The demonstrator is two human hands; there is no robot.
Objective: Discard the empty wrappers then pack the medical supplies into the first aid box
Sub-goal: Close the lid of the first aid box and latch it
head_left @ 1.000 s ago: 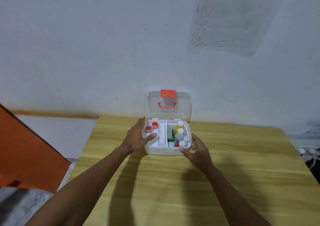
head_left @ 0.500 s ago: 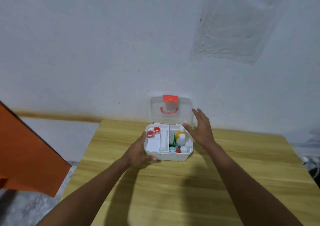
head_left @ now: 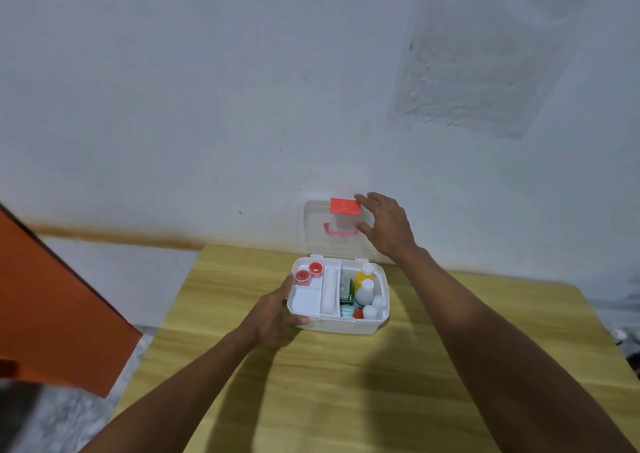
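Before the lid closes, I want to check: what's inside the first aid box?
In the first aid box: two red-capped pots left, a white roll middle, a yellow bottle, white bottles and a green packet right. Anything beneath the bottles is covered.

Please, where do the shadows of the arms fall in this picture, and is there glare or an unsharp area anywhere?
Head view: soft arm shadows lie on the table between the two forearms; head view: dim, even light, no glare on the clear lid of the first aid box; head view: bottom-left corner is blurred.
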